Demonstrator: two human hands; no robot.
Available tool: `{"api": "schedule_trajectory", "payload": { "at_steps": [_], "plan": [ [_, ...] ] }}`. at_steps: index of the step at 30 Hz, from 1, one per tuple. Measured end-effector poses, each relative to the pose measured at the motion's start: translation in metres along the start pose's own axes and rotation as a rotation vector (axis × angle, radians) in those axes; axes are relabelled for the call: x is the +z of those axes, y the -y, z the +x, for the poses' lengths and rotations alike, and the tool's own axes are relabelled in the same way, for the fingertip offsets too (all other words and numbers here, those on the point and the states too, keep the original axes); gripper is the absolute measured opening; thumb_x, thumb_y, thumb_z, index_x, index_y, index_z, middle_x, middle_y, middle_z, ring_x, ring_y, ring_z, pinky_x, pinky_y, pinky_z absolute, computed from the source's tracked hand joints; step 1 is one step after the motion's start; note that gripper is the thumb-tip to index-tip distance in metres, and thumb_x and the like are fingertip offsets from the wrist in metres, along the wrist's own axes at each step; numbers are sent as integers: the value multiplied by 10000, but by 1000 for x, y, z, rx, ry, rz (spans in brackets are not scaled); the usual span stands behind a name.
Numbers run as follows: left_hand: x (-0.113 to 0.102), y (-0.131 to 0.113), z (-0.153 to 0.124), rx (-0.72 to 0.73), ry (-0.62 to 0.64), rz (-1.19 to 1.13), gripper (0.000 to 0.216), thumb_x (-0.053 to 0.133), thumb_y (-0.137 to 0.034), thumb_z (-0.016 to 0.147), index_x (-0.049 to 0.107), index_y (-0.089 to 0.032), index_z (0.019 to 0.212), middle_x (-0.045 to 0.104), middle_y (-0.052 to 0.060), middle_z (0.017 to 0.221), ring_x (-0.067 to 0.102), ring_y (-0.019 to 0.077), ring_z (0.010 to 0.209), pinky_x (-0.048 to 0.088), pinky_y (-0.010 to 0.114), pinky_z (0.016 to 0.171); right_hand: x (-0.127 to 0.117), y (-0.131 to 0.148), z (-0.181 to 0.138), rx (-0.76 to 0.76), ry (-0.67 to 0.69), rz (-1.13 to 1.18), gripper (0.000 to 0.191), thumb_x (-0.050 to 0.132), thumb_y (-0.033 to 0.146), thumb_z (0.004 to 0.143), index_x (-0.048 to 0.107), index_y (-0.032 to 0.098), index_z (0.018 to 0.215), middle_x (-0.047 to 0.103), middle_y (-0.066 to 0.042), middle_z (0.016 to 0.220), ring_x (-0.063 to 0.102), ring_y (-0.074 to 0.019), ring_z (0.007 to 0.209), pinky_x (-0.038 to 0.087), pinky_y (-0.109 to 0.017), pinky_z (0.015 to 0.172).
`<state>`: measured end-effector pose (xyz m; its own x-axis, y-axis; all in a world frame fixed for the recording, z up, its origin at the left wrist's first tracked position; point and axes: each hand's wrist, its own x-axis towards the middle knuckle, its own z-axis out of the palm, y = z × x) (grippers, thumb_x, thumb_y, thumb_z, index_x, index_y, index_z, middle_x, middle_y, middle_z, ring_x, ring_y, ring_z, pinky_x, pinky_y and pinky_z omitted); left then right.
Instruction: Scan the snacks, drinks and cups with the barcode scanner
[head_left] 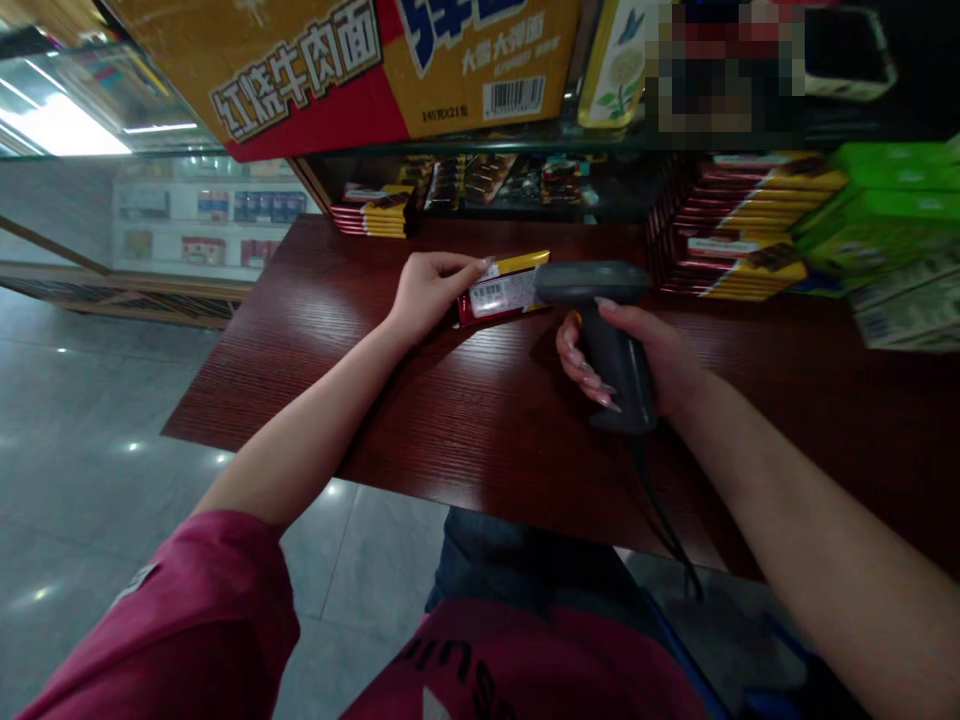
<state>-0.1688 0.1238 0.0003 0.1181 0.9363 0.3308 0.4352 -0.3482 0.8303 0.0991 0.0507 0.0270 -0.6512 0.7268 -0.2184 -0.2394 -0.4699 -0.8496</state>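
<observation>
My left hand (433,290) pinches the left end of a chocolate bar (504,292) in a red and yellow wrapper. The bar is tilted over the dark wood counter, and its pale printed side with a barcode faces me. In my right hand (645,350) is a dark grey barcode scanner (621,340), gripped by its handle. Its head points left, close to the bar's right end. From the base of the handle a black cable (664,510) runs down past the counter's front edge.
A tall stack of similar bars (739,230) stands right on the counter (450,420), beside green boxes (885,210). A smaller stack (373,212) is at the back left. Above, a glass shelf carries a large noodle carton (442,90). Packets lie beneath it.
</observation>
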Motion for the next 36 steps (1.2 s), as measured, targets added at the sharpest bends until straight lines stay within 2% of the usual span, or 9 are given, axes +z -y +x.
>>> {"api": "schedule_trajectory", "payload": {
  "at_steps": [6, 11, 14, 17, 21, 24, 30, 33, 36],
  "plan": [
    [12, -21, 3, 127, -235, -33, 328, 682, -497, 952, 816, -210, 1036, 817, 66, 1061, 762, 221, 1017, 604, 345, 925, -40, -4, -56, -73, -12, 48, 447, 770, 586, 818, 654, 157, 862, 559, -23, 710, 488, -123, 516, 452, -224, 372],
    [70, -69, 16, 307, -308, 22, 278, 610, -449, 1012, 798, -267, 1105, 803, 23, 1144, 743, 205, 1111, 565, 348, 1033, -72, -4, -102, -107, 46, 62, 438, 736, 579, 850, 637, 153, 888, 571, -27, 714, 499, -136, 517, 466, -237, 375],
    [119, -92, 26, 403, -278, 34, 290, 570, -431, 1038, 777, -282, 1175, 790, 27, 1196, 733, 202, 1140, 550, 338, 1045, -89, -4, -121, -92, 87, 57, 448, 711, 583, 875, 636, 145, 933, 592, -36, 748, 523, -137, 524, 498, -250, 398],
    [159, -100, 36, 524, -174, 55, 290, 554, -408, 1048, 759, -297, 1219, 781, 27, 1227, 727, 196, 1156, 546, 340, 1048, -102, -4, -131, -100, 103, 60, 461, 691, 591, 890, 632, 139, 950, 597, -44, 787, 537, -135, 539, 521, -254, 410],
    [186, -91, 49, 683, 71, 174, 263, 588, -338, 1032, 750, -309, 1237, 765, 15, 1270, 679, 202, 1262, 515, 390, 1100, -112, -1, -134, -138, 110, 80, 460, 668, 590, 903, 626, 134, 946, 583, -42, 774, 544, -133, 556, 523, -238, 420],
    [191, -85, 54, 709, 170, 296, 296, 598, -324, 1023, 721, -332, 1292, 738, 5, 1325, 630, 230, 1334, 477, 451, 1125, -113, 3, -132, -157, 100, 109, 444, 667, 574, 904, 625, 133, 927, 571, -40, 760, 528, -131, 560, 506, -223, 412],
    [177, -91, 42, 659, 213, 378, 421, 561, -341, 1029, 599, -312, 1447, 601, 45, 1517, 535, 248, 1433, 422, 464, 1170, -107, 8, -130, -247, 58, 148, 416, 650, 557, 924, 633, 143, 889, 536, -28, 748, 463, -123, 558, 443, -188, 370],
    [149, -83, 31, 609, 137, 399, 429, 501, -307, 1036, 575, -286, 1459, 598, 62, 1519, 545, 236, 1411, 427, 442, 1168, -101, 7, -130, -285, 59, 159, 412, 656, 562, 917, 630, 153, 871, 510, -18, 759, 412, -119, 549, 389, -181, 338],
    [100, -61, 23, 526, 51, 498, 435, 485, -255, 1003, 588, -283, 1425, 639, 69, 1461, 565, 261, 1372, 428, 470, 1159, -93, 3, -124, -280, 85, 157, 412, 663, 567, 905, 628, 159, 858, 492, -11, 735, 373, -120, 536, 361, -186, 327]
  ]
}}
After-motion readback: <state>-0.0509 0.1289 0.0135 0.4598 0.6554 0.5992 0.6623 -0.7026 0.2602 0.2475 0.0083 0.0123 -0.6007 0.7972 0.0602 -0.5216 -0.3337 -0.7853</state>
